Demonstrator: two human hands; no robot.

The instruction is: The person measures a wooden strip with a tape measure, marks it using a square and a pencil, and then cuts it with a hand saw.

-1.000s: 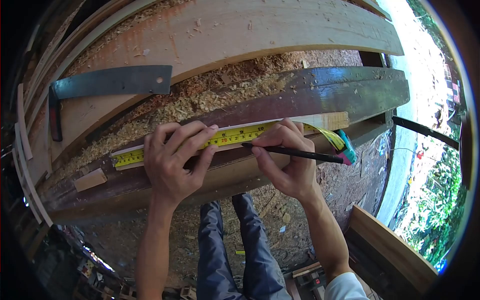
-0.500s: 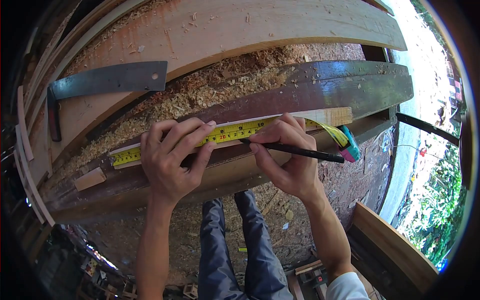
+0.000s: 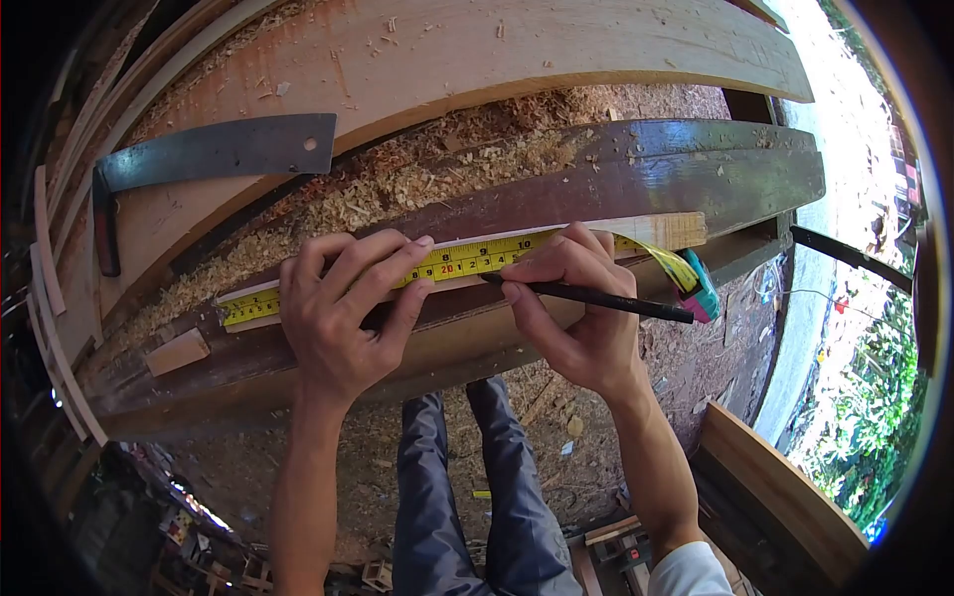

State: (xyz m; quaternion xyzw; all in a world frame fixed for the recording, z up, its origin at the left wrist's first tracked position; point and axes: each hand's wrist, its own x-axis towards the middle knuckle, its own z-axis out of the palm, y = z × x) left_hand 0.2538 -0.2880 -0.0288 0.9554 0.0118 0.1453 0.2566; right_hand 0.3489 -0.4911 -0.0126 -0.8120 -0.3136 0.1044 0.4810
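Observation:
A yellow tape measure blade (image 3: 462, 262) lies along a narrow pale wood strip (image 3: 679, 229) on a dark plank. My left hand (image 3: 348, 308) presses the blade and strip down left of centre, fingers spread over the top and thumb at the lower edge. Pinched in my right hand (image 3: 576, 308) is a black pencil (image 3: 626, 302), its tip touching the lower edge of the tape. The right fingers also rest on the blade. The teal and pink tape case (image 3: 702, 288) hangs at the strip's right end, where the blade twists.
A handsaw (image 3: 224, 151) lies on a broad light board (image 3: 596, 40) at the upper left. Wood shavings (image 3: 368, 189) cover the gap between boards. A small wood block (image 3: 179, 353) sits at the plank's left. Another board (image 3: 775, 477) stands lower right.
The right hand and pencil have shifted slightly right, with the tip still at the tape's lower edge. The left hand stays in place on the blade.

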